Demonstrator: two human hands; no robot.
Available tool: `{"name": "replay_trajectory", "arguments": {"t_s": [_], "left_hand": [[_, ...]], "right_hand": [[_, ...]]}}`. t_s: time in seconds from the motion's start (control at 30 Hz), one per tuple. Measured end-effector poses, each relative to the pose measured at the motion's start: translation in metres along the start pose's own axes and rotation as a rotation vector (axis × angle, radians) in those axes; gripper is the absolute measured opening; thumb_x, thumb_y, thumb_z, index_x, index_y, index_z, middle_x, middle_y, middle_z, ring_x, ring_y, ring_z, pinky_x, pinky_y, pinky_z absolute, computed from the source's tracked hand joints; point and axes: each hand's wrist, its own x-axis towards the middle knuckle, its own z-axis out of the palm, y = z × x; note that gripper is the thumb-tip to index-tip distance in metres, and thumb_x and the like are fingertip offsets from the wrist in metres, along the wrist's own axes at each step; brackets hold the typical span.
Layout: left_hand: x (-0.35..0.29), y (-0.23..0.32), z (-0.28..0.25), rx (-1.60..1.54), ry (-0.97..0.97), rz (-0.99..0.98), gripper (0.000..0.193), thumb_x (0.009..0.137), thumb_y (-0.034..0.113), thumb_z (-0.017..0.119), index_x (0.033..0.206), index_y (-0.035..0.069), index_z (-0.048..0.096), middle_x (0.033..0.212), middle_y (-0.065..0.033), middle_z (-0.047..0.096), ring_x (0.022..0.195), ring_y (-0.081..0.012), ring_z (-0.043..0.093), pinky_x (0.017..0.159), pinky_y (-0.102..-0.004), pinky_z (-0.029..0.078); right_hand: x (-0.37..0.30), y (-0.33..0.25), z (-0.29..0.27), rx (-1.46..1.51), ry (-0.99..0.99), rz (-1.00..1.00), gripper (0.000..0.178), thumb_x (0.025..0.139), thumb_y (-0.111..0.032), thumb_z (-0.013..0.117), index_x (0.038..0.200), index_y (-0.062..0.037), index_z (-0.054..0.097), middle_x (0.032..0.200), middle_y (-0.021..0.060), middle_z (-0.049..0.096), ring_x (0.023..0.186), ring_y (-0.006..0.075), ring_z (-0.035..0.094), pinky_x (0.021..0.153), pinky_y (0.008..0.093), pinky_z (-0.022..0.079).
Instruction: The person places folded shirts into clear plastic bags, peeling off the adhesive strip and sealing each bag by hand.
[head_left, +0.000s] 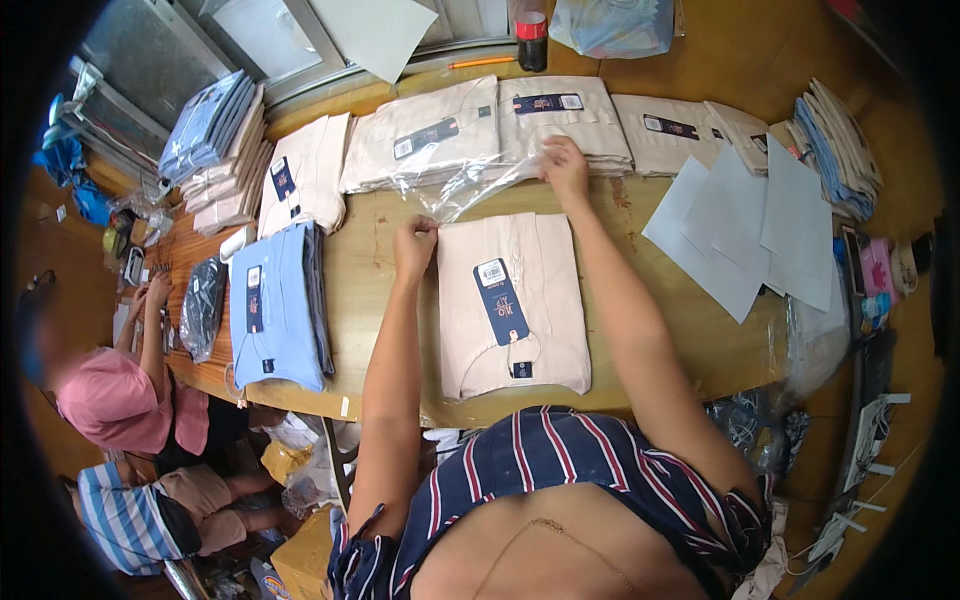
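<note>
A folded cream shirt (515, 340) lies in front of me on the table, a dark blue hang tag (503, 300) on its front. Just past its far edge, a clear plastic bag (465, 195) is stretched between my hands. My left hand (414, 247) pinches one corner of it beside the shirt's far left corner. Higher and to the right, my right hand (564, 170) grips the other end, over the cream stacks. The bag's film partly overlies a stack of bagged cream shirts (420, 130). Folded blue shirts (275, 300) lie to the left.
White paper sheets (720, 215) spread across the table's right side. More cream shirts (565, 115) line the back, near a dark drink bottle (532, 45) and an orange pencil (482, 62). At left, a person in pink (115, 395) works at an adjoining table; another in stripes (130, 515) is below.
</note>
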Motion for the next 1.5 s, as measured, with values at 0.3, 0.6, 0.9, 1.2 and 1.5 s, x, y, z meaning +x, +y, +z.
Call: {"name": "replay_trajectory", "arguments": {"t_s": [0.3, 0.6, 0.9, 1.2, 1.5], "left_hand": [[0.007, 0.002, 0.0, 0.127, -0.065, 0.018, 0.007, 0.067, 0.001, 0.053, 0.073, 0.0, 0.056, 0.068, -0.0097, 0.059, 0.064, -0.0125, 0.054, 0.062, -0.0243, 0.041], [-0.051, 0.023, -0.024, 0.045, -0.121, -0.038, 0.011, 0.067, 0.0, 0.052, 0.077, -0.002, 0.056, 0.068, -0.0133, 0.058, 0.064, -0.0163, 0.055, 0.061, -0.0266, 0.042], [-0.089, 0.017, -0.038, -0.143, -0.277, -0.214, 0.011, 0.067, -0.007, 0.048, 0.076, -0.003, 0.052, 0.067, -0.0024, 0.054, 0.062, -0.007, 0.048, 0.054, -0.0219, 0.04], [-0.148, 0.027, -0.064, -0.405, -0.289, -0.491, 0.023, 0.064, -0.008, 0.043, 0.084, -0.002, 0.054, 0.073, -0.0011, 0.054, 0.061, -0.0069, 0.048, 0.055, -0.0193, 0.039], [-0.314, 0.048, -0.112, -0.409, -0.543, -0.582, 0.015, 0.062, -0.009, 0.051, 0.059, 0.004, 0.045, 0.059, 0.0026, 0.045, 0.057, -0.0054, 0.041, 0.052, -0.019, 0.033]], "right_hand": [[-0.039, 0.019, -0.058, -0.552, -0.077, -0.037, 0.008, 0.068, -0.001, 0.06, 0.072, -0.0025, 0.053, 0.064, 0.0043, 0.058, 0.059, 0.0082, 0.054, 0.055, 0.0231, 0.043], [-0.087, -0.008, -0.069, -0.221, -0.209, 0.376, 0.012, 0.072, 0.005, 0.054, 0.072, -0.0047, 0.046, 0.069, 0.0035, 0.055, 0.061, 0.0102, 0.054, 0.05, 0.0216, 0.044], [-0.119, -0.021, -0.09, -0.123, -0.308, 0.477, 0.014, 0.072, 0.007, 0.05, 0.069, -0.0057, 0.044, 0.066, 0.0022, 0.053, 0.058, 0.0085, 0.053, 0.048, 0.0212, 0.044], [-0.168, -0.065, -0.087, -0.47, -0.648, 0.735, 0.015, 0.067, 0.007, 0.044, 0.061, -0.005, 0.04, 0.056, 0.0002, 0.048, 0.056, 0.0064, 0.049, 0.047, 0.0193, 0.038], [-0.263, -0.091, -0.115, -0.533, -1.055, 0.505, 0.005, 0.06, 0.002, 0.045, 0.059, -0.0026, 0.045, 0.052, 0.007, 0.042, 0.049, 0.0111, 0.04, 0.048, 0.026, 0.034]]}}
